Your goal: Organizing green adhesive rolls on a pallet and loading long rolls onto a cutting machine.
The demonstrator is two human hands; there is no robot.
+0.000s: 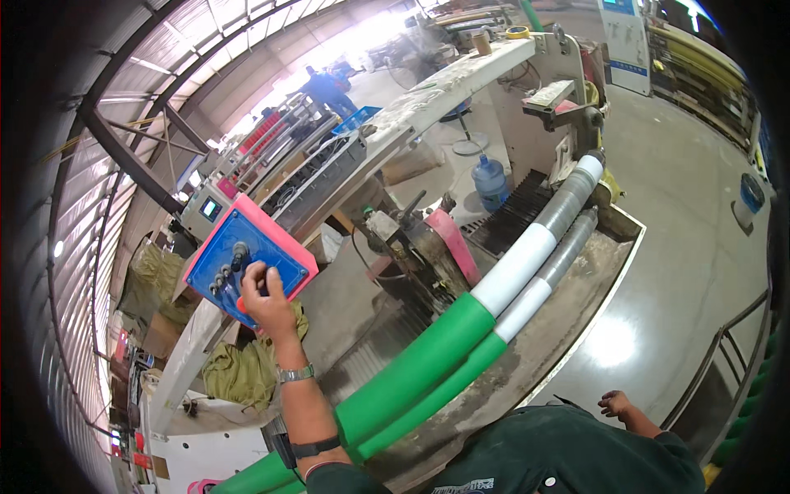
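My left hand (270, 303) is raised to a blue control panel (284, 265) in a pink-edged box. Its fingers are bent against the panel and cover whatever lies under them. Beside them several dark knobs (220, 280) stick out, and a red button (241, 305) shows next to the hand. A watch (296, 374) and a black band (317, 447) circle that arm. My right hand (615, 403) hangs away to the right, fingers loosely bent and apart, with nothing seen in it. Below my left arm run a thick green roller (411, 362) and a thinner one (448, 383), both with white and grey far ends.
A long white beam (444, 90) crosses above the machine, a tape roll (518, 32) on its far end. A blue water bottle (490, 181) stands beneath. Olive cloth (240, 372) lies below the panel. A railing (724, 337) and bin (747, 202) stand right. A co-worker (327, 92) is far back.
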